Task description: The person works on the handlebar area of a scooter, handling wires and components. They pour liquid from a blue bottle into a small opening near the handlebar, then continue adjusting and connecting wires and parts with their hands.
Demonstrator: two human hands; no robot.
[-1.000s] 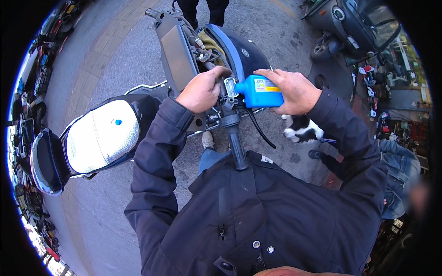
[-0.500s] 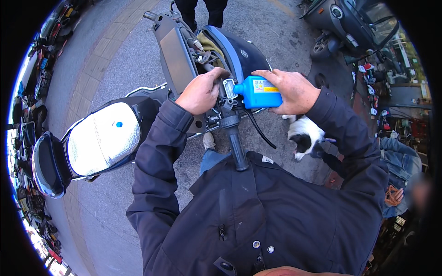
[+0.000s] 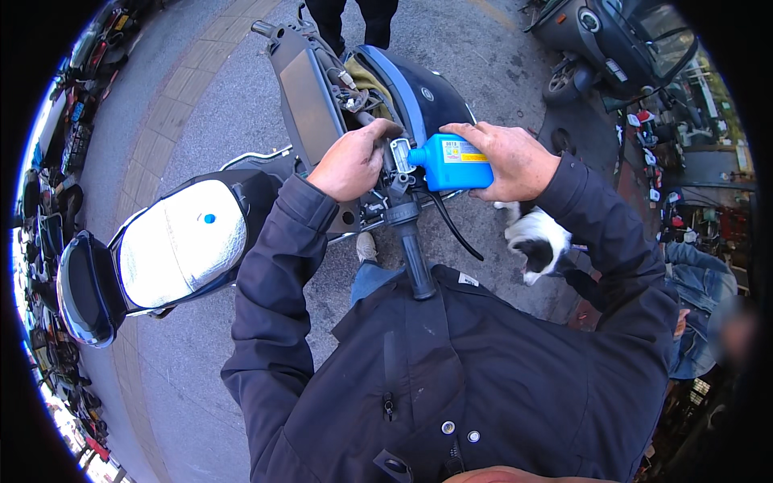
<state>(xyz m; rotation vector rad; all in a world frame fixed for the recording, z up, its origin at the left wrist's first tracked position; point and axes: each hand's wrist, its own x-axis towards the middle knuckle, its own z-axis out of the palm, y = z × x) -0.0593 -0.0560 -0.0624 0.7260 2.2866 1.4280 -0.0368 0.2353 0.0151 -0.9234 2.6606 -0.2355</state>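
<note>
My right hand grips a blue plastic bottle lying on its side, its neck at an open rectangular reservoir on the scooter's handlebar. My left hand is curled beside that reservoir, just left of it; what its fingertips hold is hidden. Below them the handlebar grip points toward me, with a black brake lever curving to its right. The scooter's front panel stands beyond my left hand, with exposed cables next to it.
A silver-covered seat with a small blue cap is on the left. A black-and-white dog is below the bottle. A person's dark legs stand ahead. Another scooter stands at upper right. A person in denim is at the right edge.
The dog has moved down and turned its head lower since a second ago. The denim-clad person's hand has shifted. My hands and the bottle stay almost still.
</note>
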